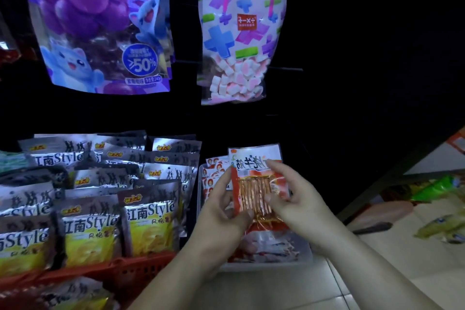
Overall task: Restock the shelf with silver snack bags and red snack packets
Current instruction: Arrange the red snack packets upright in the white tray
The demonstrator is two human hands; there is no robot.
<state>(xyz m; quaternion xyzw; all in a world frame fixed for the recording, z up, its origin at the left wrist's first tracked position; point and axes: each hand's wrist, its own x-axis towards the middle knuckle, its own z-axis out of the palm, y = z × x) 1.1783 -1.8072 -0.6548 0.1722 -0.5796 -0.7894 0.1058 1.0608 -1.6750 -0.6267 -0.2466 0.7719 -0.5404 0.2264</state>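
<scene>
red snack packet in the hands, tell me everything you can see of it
The red snack packet is a flat, glossy plastic pouch with a white top panel bearing black characters, red edges and a clear window showing a row of thin orange-brown sticks. It is held roughly upright, face to the camera. The left hand pinches its left edge and the right hand pinches its right side. It is held over a pale plastic tub that holds more red packets.
</scene>
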